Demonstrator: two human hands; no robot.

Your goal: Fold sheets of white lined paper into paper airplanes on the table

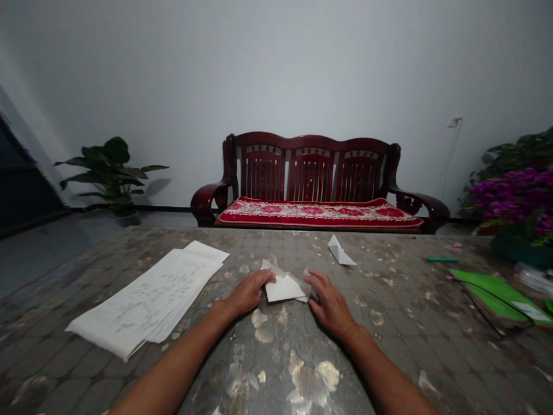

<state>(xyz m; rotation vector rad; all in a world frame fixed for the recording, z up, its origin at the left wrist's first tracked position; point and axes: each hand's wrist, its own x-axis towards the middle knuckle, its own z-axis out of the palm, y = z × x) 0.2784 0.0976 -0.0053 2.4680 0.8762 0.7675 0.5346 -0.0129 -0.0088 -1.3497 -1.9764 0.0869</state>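
Note:
A small folded piece of white paper (283, 289) lies low over the table between my hands. My left hand (250, 290) grips its left side, with the thumb and fingers pressed on the edge. At the paper's right end, my right hand (328, 302) has its thumb and fingers apart, close to the corner; whether a fingertip touches it is hard to tell. Beyond the right hand stands a folded paper boat (340, 251), tilted on the tabletop.
Left of me lies a stack of written paper sheets (151, 300) on the patterned table (302, 357). To the right are a green pen (442, 259), a green booklet (488, 288), glasses (501, 333) and purple flowers (514, 196). A wooden bench (311, 167) stands behind.

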